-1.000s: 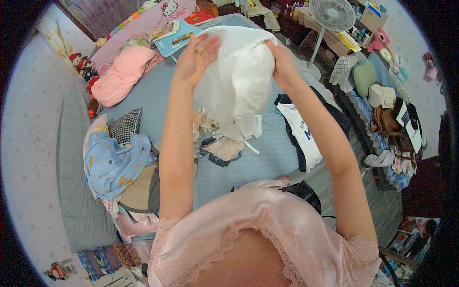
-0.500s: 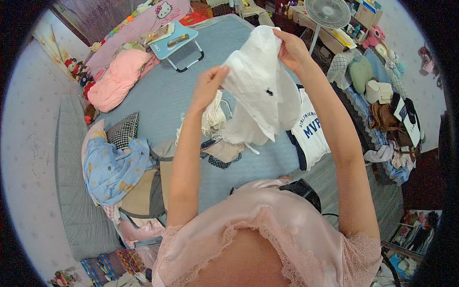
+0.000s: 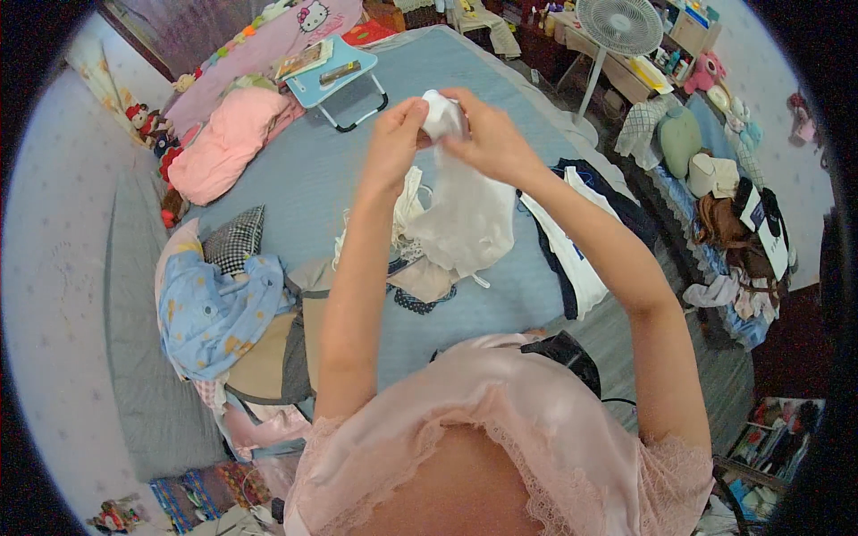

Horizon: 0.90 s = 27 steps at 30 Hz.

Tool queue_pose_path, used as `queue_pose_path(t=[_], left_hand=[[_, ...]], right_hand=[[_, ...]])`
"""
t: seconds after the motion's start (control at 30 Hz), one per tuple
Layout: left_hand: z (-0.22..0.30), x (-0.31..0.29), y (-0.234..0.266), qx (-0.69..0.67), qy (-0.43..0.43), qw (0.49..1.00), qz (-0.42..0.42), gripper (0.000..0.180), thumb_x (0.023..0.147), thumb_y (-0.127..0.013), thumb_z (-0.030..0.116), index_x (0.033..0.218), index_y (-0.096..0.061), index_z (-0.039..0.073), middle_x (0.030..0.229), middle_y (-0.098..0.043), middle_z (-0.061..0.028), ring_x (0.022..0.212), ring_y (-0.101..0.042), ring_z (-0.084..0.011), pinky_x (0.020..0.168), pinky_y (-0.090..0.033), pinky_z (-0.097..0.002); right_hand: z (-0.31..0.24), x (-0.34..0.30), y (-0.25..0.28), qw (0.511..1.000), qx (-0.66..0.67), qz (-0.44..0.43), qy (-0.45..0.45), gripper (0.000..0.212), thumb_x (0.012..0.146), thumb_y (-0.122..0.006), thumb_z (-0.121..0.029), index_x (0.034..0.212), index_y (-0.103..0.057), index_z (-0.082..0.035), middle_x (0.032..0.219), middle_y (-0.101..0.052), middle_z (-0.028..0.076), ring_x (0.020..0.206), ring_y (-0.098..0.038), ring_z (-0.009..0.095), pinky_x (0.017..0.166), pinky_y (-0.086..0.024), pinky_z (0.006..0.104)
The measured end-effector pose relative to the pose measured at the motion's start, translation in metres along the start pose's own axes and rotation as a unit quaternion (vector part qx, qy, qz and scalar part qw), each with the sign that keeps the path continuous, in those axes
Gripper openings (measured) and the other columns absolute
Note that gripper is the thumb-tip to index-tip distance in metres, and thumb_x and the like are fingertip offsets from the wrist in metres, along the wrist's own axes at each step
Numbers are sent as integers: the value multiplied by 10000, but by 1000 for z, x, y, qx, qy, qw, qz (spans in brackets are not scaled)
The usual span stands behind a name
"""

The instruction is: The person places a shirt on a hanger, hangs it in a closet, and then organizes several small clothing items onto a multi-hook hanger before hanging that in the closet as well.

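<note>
Over the bed, a thin, sheer white cloth [image 3: 465,210] hangs from my two hands. Its kind cannot be made out. My left hand [image 3: 393,147] closes on its bunched top edge. Close beside it, my right hand [image 3: 487,134] grips the same gathered part, its fingers slightly blurred. The cloth's lower end drapes above a small heap, where cream lacy clothing [image 3: 407,210] and a beige garment [image 3: 424,279] lie. To the right of the cloth, a white and navy shirt [image 3: 576,255] is spread on the bed.
A small blue folding table [image 3: 331,76] stands on the bed's far left. A pink blanket [image 3: 228,143], a checked pillow [image 3: 234,239] and a blue bundle of bedding [image 3: 219,313] lie along the left side. A standing fan [image 3: 618,22] and a clothes-laden bench [image 3: 706,205] are at right.
My hands have drawn together, and the cloth's top is now bunched between them. Spread wide before, the cloth now hangs narrower and lower. My right hand has moved left and down.
</note>
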<state>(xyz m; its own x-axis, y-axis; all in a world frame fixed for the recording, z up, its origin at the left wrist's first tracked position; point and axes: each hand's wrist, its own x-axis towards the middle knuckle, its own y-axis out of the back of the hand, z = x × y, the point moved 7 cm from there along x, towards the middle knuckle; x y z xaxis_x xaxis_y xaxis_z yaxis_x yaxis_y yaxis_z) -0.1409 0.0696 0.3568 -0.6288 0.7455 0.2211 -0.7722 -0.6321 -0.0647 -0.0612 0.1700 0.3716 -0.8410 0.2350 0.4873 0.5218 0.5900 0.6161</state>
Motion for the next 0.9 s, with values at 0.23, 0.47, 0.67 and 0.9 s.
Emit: queue_pose_path(t=[0.23,0.47,0.67,0.9], left_hand=[[-20,-15,-26,112,-48,992,-19,523,719,-696,214,1137,-459,7,996,-572,-92,951,-543,-175,794,-449,-299],[-51,-20,-21,248,-53,967,22,419,723,-650,179,1098,-526,39,930,-620,-148,849,-605,-253,732,-450,-318],[-37,-22,-19,350,-45,931,96,386,699,-666,152,1047,-555,30,892,-624,-163,806,-613,-281,677,-462,-327],[-41,-27,-31,89,68,992,-53,298,758,-655,209,962,-561,13,823,-623,-58,733,-548,-82,663,-429,-241]], right_hand=[[24,8,28,916,343,-30,-208,281,847,-510,-301,905,-596,-40,799,-605,26,700,-556,90,619,-441,246],[20,7,54,919,349,-36,-179,329,858,-499,-343,863,-583,-24,752,-611,55,617,-577,104,635,-483,241],[-4,-17,24,998,-20,-28,-49,455,751,-592,-471,795,-563,-19,699,-586,50,641,-568,144,595,-457,276],[38,-10,29,937,299,-26,-180,287,822,-556,-327,869,-613,-49,770,-581,-5,673,-520,89,621,-424,262]])
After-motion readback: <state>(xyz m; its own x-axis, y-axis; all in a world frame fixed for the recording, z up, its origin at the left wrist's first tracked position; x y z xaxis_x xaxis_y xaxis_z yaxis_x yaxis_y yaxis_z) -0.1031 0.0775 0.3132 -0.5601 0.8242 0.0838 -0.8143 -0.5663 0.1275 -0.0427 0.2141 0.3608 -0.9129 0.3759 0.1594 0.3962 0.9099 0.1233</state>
